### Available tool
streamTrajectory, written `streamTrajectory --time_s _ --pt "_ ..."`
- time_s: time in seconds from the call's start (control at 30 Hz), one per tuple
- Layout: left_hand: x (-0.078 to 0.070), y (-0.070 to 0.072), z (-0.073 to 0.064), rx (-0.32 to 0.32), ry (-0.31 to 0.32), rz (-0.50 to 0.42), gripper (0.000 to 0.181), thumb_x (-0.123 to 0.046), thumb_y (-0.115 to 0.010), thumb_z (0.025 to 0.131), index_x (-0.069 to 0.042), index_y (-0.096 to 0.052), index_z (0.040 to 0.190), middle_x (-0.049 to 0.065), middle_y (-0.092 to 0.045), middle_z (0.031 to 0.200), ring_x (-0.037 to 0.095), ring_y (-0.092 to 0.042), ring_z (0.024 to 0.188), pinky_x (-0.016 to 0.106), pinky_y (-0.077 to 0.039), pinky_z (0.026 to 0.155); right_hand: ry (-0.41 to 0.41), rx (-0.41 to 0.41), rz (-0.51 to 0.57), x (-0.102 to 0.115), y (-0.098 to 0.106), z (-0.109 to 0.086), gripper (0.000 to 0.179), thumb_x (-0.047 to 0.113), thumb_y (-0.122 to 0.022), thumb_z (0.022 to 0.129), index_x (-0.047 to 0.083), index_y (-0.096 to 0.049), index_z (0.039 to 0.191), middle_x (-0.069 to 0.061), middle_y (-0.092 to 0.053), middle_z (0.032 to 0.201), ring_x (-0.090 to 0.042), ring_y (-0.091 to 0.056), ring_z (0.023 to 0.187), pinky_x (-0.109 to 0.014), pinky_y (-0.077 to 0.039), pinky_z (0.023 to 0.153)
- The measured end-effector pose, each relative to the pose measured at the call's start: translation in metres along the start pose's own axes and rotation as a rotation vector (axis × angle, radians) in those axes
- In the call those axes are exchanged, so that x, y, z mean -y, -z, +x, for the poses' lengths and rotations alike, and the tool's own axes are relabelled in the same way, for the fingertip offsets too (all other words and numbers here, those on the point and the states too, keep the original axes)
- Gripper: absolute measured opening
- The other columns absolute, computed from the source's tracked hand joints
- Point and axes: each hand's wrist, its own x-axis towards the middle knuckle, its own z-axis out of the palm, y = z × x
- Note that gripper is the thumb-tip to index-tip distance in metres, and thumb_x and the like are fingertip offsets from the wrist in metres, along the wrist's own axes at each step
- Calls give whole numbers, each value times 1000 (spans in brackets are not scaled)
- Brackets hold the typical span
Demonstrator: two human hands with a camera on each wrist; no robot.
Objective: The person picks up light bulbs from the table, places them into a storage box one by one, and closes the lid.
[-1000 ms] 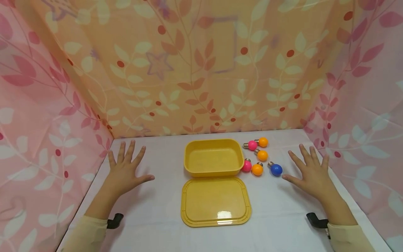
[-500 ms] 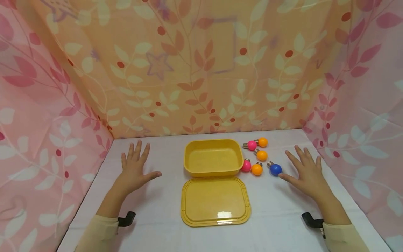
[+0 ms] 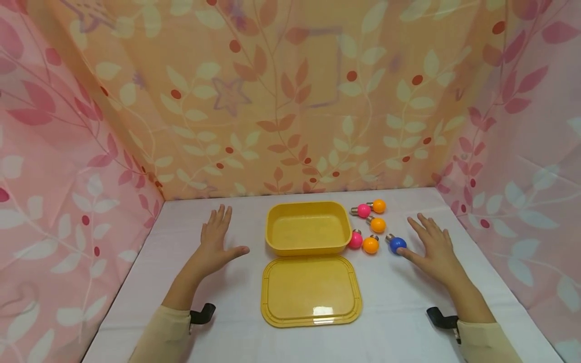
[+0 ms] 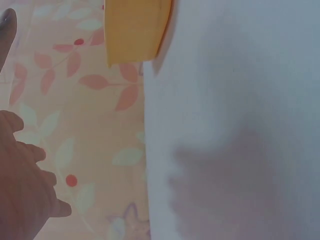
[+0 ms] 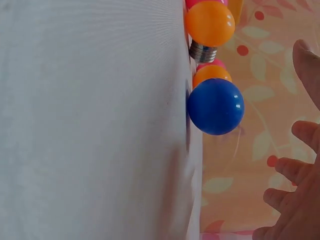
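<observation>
In the head view my left hand (image 3: 215,247) hovers above the table left of a yellow plastic box (image 3: 308,229), fingers extended and holding nothing. My right hand (image 3: 434,253) is spread beside the blue light bulb (image 3: 398,245), its thumb overlapping the bulb in this view. Two pink bulbs, one of them the far pink bulb (image 3: 364,210), and three orange bulbs, including the near orange bulb (image 3: 370,245), lie right of the box. A matching yellow lid (image 3: 311,291) lies flat in front of it. The right wrist view shows the blue bulb (image 5: 216,106) apart from the fingers (image 5: 292,170).
A white cloth covers the table (image 3: 254,343). Behind stands an orange leaf-patterned curtain (image 3: 254,126), with pink patterned curtains at the left (image 3: 59,201) and right. Black wrist mounts, such as the left mount (image 3: 202,313), stick out inward from both sleeves.
My left hand has moved right, towards the box, its fingers drawing closer together. My right hand has shifted slightly left, its thumb now over the blue bulb. The bulbs, box and lid stay put.
</observation>
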Motion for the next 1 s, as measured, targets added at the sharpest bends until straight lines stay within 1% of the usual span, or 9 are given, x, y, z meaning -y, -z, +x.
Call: streamTrajectory --time_s 0.1,0.2,0.27,0.33,0.53,0.63,0.73,0.83,1.0 --pt "-4 -7 3 4 -10 -54 124 -56 -81 82 -18 0 167 16 4 173 39 14 157 74 7 121 -12 9 40 0 -1 0 97 51 -76 88 17 -26 164 -26 -20 166 -54 -11 151 -79 5 117" --pt "-8 -12 6 10 -7 -117 123 -55 -82 82 -21 1 167 11 5 173 37 13 158 70 6 123 -15 11 78 -1 -2 0 95 49 -76 89 15 -27 163 -27 -22 165 -55 -15 149 -80 -1 117" --pt "-12 -14 8 14 7 -163 123 -54 -83 82 -24 1 167 6 5 174 34 12 159 67 5 125 -23 11 107 -1 -1 0 94 48 -76 90 15 -27 163 -27 -23 165 -55 -17 149 -80 -3 117" --pt "-15 -17 10 18 20 -201 123 -53 -83 82 -25 1 166 3 6 174 34 10 159 65 3 127 -34 6 135 -1 -1 0 92 45 -76 91 15 -27 163 -27 -24 165 -55 -18 149 -81 -7 116" --pt "-23 -29 15 26 52 -291 120 -40 -86 84 -25 -1 167 1 4 174 31 6 160 64 -3 127 -66 10 215 -2 -2 -1 90 42 -75 93 14 -27 163 -28 -24 164 -56 -21 147 -83 -21 109" --pt "-26 -36 16 26 74 -353 118 -38 -86 84 -24 -3 167 1 2 174 29 3 160 63 -7 128 -65 5 238 -4 -4 -1 89 40 -75 93 13 -28 163 -28 -26 164 -56 -23 147 -82 -25 108" --pt "-28 -44 16 24 100 -428 116 -41 -85 85 -24 -5 167 2 -1 174 31 -1 160 63 -9 127 -64 -7 260 -6 -5 -1 87 38 -76 93 12 -31 162 -27 -28 163 -54 -26 146 -81 -29 108" --pt "-29 -51 15 16 123 -490 114 -43 -84 85 -24 -7 167 4 -4 174 31 -4 159 60 -10 128 -63 -10 283 -8 -6 -1 85 37 -76 94 11 -32 161 -26 -30 163 -54 -28 145 -80 -30 108" --pt "-31 -60 16 2 111 -537 111 -40 -84 85 -21 -10 167 6 -7 173 31 -4 159 60 -9 128 -46 -20 310 -10 -8 -1 81 34 -75 95 10 -33 160 -27 -33 161 -54 -32 143 -79 -28 110"
